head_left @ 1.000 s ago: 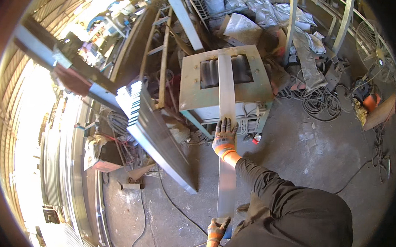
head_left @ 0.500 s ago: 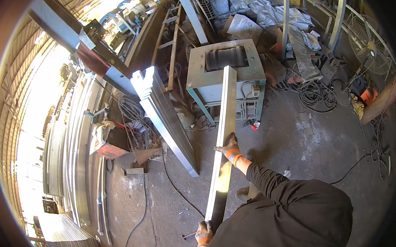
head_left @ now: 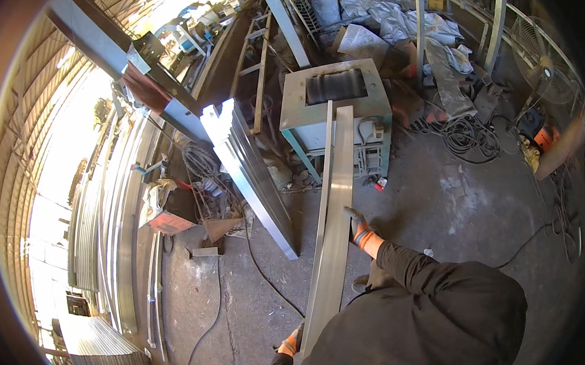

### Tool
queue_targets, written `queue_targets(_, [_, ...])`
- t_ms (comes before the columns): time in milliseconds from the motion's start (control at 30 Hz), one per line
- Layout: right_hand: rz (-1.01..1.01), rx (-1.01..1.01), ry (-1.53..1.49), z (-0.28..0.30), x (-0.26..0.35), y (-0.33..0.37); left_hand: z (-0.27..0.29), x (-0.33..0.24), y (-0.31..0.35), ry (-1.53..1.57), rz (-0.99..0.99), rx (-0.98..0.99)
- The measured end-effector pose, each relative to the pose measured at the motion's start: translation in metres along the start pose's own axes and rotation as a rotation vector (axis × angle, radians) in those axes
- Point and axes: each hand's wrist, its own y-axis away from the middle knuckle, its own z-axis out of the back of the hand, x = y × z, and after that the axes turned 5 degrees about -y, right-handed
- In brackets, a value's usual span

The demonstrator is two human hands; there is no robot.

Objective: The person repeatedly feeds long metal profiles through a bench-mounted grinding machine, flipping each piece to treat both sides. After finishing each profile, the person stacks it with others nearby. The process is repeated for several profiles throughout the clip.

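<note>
A long, pale metal channel (head_left: 336,207) stretches away from my body, its broad face and a raised left flange turned up toward me. My right hand (head_left: 360,230), in a grey and orange work glove, grips its right edge around the middle. At the near end, my left hand (head_left: 290,342) is closed on the channel's left side; the channel partly hides its fingers. Left of the piece, a nested stack of similar channels (head_left: 257,184) stands slanted above the floor. The held channel's far end overlaps the front of a green-framed metal cabinet (head_left: 289,104).
A black cable (head_left: 260,272) snakes over the floor between stack and channel. Further left lie long metal sheets (head_left: 123,255) and a red-sided box (head_left: 170,220). Coiled cables (head_left: 470,139) and a large fan (head_left: 545,73) sit at the right. A ladder (head_left: 253,67) leans behind.
The channel has rolled, showing its broad face and separate flange. My right hand has shifted from across its top to its right edge. My left hand has moved slightly down and left.
</note>
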Motion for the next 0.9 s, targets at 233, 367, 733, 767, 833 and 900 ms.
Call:
queue_targets(233, [-0.383,0.05,-0.411,-0.03,0.006,0.005,-0.004,-0.044,0.031,-0.084,0.149,0.062])
queue_targets(367, [-0.165,0.082,0.031,-0.042,-0.006,-0.006,0.02,-0.067,0.026,0.017,0.186,0.112])
queue_targets(733, [0.283,-0.167,0.916,-0.092,0.01,-0.022,0.008,-0.014,-0.01,-0.317,0.012,0.032])
queue_targets(767, [0.238,-0.168,0.888,-0.094,0.011,-0.021,0.004,-0.012,-0.014,-0.265,0.054,0.052])
queue_targets(833, [0.137,-0.238,0.884,-0.096,0.01,-0.025,-0.003,-0.013,-0.025,-0.073,0.163,-0.025])
queue_targets(900, [0.164,-0.263,0.914,-0.095,0.003,-0.031,-0.014,-0.025,-0.028,0.112,0.274,-0.135])
